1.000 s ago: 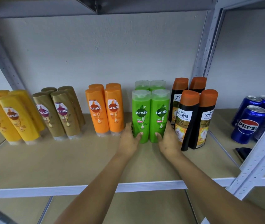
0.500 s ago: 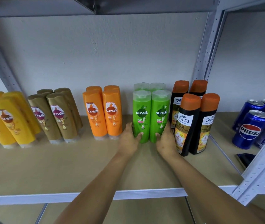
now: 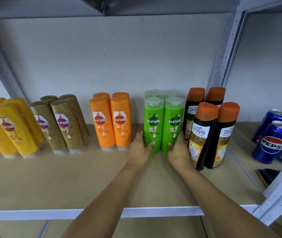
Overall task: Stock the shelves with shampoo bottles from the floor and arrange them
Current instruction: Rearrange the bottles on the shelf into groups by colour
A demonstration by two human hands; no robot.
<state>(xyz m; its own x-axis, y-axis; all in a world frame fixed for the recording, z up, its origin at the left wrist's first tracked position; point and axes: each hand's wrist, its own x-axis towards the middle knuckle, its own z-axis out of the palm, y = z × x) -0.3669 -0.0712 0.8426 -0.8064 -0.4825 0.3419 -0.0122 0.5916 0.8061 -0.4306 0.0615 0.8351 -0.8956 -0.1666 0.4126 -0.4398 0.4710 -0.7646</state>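
I have the front pair of green shampoo bottles [image 3: 164, 125] between my hands, standing upright toward the back of the shelf [image 3: 68, 182], right of its middle. My left hand [image 3: 139, 149] curls round the base of the left bottle, thumb across its front; my right hand [image 3: 178, 150] grips the base of the right one the same way. Two more green bottles stand just behind them. Close on the right is a block of four black bottles with orange caps [image 3: 209, 133]; to the left, apart, are the orange bottles [image 3: 112, 122], then the brown bottles [image 3: 63, 124], then the yellow bottles [image 3: 9, 129] near the shelf's left end. I'd judge stocking nearly done: five colour groups stand in two-deep rows, and only squaring this green pair seems left. The floor is out of view, so I cannot tell whether any remain there.
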